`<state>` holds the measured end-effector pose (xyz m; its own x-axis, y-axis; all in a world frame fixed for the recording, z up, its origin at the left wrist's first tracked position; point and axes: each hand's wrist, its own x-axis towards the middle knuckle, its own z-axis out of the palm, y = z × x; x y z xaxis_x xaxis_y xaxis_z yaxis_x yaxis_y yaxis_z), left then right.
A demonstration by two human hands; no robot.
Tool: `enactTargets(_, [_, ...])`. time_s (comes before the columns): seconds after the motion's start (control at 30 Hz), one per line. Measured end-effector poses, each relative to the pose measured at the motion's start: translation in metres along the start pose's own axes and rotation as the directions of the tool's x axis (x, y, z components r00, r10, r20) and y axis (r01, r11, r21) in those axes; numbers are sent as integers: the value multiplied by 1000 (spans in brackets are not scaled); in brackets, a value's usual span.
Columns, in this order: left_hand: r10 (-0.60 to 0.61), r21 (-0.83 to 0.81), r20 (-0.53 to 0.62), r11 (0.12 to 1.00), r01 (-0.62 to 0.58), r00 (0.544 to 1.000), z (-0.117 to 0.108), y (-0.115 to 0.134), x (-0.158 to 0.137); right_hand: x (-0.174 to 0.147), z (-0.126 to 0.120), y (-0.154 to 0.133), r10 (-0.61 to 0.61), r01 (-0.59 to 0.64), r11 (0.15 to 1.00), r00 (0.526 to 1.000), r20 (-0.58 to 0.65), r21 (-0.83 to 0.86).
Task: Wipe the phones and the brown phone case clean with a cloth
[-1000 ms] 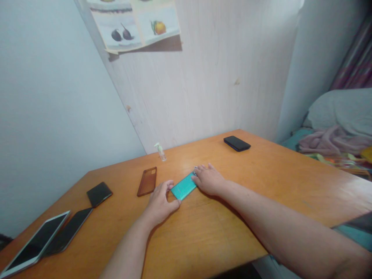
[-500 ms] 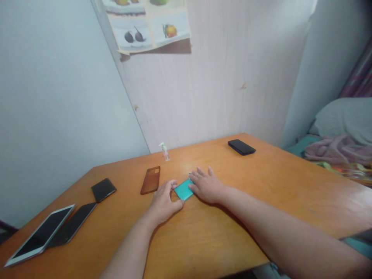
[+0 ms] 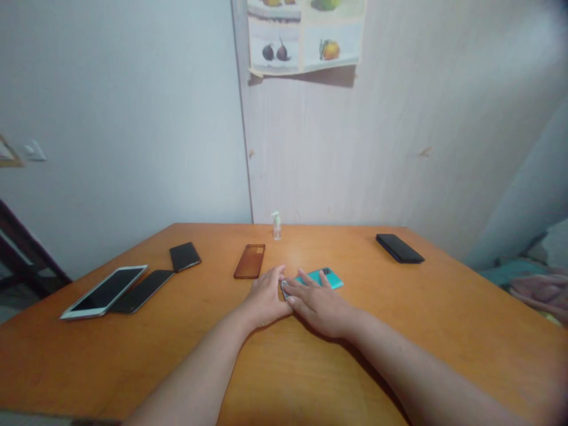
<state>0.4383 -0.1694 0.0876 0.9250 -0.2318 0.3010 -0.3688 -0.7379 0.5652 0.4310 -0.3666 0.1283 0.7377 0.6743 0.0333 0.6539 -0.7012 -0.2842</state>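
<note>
A turquoise smartphone [image 3: 333, 281] lies back-up on the wooden table, its camera block at the far right corner. My left hand [image 3: 266, 299] grips the phone's left end between thumb and fingers. Across the phone's back lies my right hand [image 3: 317, 305], flat with its fingers apart, covering most of the left half. Something small and pale [image 3: 284, 288] shows at the right fingertips; what it is I cannot make out. Just beyond my left hand is a brown translucent phone case [image 3: 249, 262]. A small clear pump bottle [image 3: 277, 228] stands behind it.
To the left on the table [image 3: 275, 373] lie a white tablet [image 3: 106, 291], a dark phone-like slab [image 3: 144, 291] and a black square item [image 3: 184, 256]. A black wallet-like case [image 3: 399, 248] rests at the back right. The wall stands behind the table.
The view has turned left and the table now sits squarer. My right hand has slid along the phone toward its left end, uncovering the camera end. The left hand still grips the phone.
</note>
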Motion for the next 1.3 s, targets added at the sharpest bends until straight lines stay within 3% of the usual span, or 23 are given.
enactTargets(0.07, [-10,-3,-6,1000,10,1000,0,2,0,1,0,2,38,-38,999,999,5,-11])
enactTargets(0.2, [-37,-6,-12,999,37,999,0,5,-1,2,-1,14,234,-238,967,971,-53,-86])
enactTargets(0.43, [-49,-13,-10,999,49,999,1,8,-1,4,6,1,45,-44,997,999,4,-66])
enactTargets(0.73, [-50,-22,14,998,51,999,-4,12,-1,-15,-11,-4,7,-2,998,997,81,-65])
enactTargets(1.0, [-34,-17,-9,999,34,999,-5,15,-1,1,1,2,50,-44,992,998,48,-119])
enactTargets(1.2, [-29,-18,-5,999,29,1000,-4,17,-2,-24,-12,8,33,-24,994,996,85,-104])
enactTargets(1.3, [-27,-8,-4,1000,27,1000,-4,18,-1,-20,-8,13,67,-56,988,995,69,-144])
